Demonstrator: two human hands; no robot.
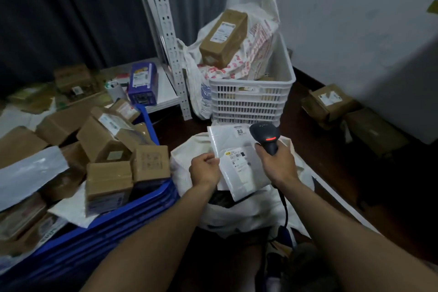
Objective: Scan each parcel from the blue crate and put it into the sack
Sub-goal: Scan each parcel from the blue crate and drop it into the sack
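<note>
The left hand [205, 169] pinches the left edge of a flat white parcel [239, 174], fingers curled over the edge and thumb on top, holding it tilted with its printed label [238, 157] facing up. The right hand [277, 165] is wrapped tight round the grip of a black scanner [264, 134]. The scanner's head sits just above the far right part of the parcel, with a red light glowing on it. Its dark cable [285, 211] hangs down near the right forearm. The parcel is held right over the open mouth of a white sack [237, 216], which stands on the dark floor between the two arms. To the left, touching the sack, is the blue crate [132, 211], heaped with brown cardboard boxes [107, 185] and a few pale flat packets. Farther off stands a white slatted basket [246, 99] stuffed with plastic bags, with a long brown box [224, 38] lying tilted on top. Left of that, a purple box [143, 83] stands on a low white shelf. More brown boxes [331, 102] lie on the floor by the right wall.
</note>
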